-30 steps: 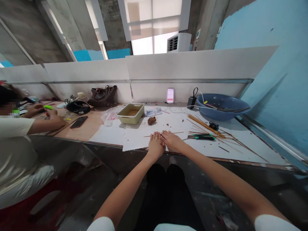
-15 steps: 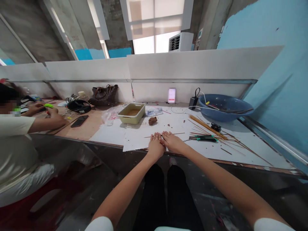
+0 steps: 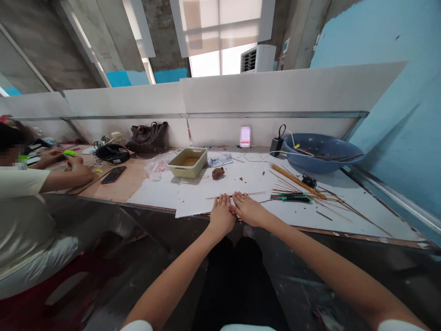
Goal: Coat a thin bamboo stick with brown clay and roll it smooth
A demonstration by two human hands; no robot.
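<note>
Head view: a long table runs across, with a co-worker seated at its left end and a white sheet covering the part before the person. Both bare arms reach forward from the lower corners, elbows wide, and converge at the table's front edge. Far right, a blue basin stands against the board. Left of centre, a dark bag sits at the back, and nearer is a tub of brownish liquid. To the right, a sheaf of sticks fans out beside a black-and-green tool.

The left hand and right hand lie side by side, palms down, fingers straight ahead and held close together rather than curled; the right thumb crosses onto the left hand. How hard they press cannot be told. Ahead of the left hand, apart from it, rests a brown lump. Thinnest of all, a stick lies crosswise on the sheet under the fingers, its ends showing on both sides.
</note>
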